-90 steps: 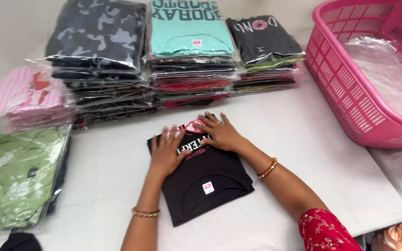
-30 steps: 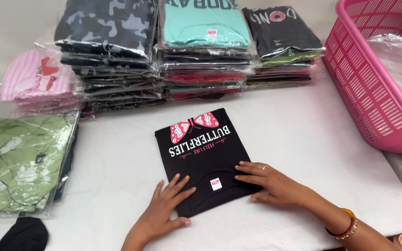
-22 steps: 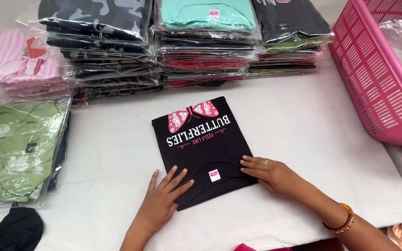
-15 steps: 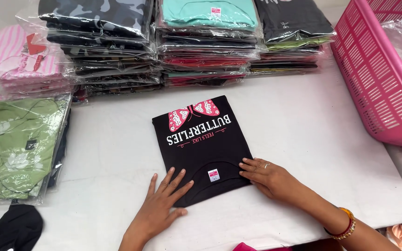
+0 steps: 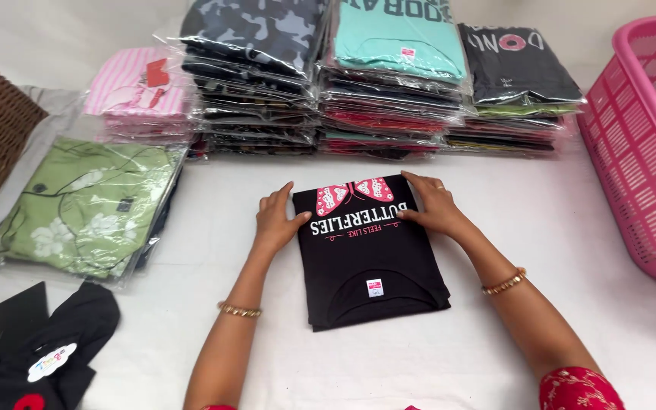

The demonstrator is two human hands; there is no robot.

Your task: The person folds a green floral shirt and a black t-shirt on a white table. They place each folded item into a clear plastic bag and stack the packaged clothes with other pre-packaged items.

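Stacks of clear-bagged folded shirts (image 5: 389,91) line the far edge of the white table (image 5: 571,250): grey camo top far left, mint w/ small red tag mid, black one far right. Pink striped pack (image 5: 134,83) sits further left; green floral bagged garment (image 5: 89,205) lies near-left. Pink plastic lattice basket (image 5: 639,159) at right. Left hand (image 5: 279,220) lies flat, fingers spread, thumb on the left edge of the folded black T-shirt w/ pink butterfly print (image 5: 366,250). Right hand (image 5: 430,205) is open, palm down on its far-right corner. Shirt lies flat at table centre, white tag w/ red mark at neck, near side.
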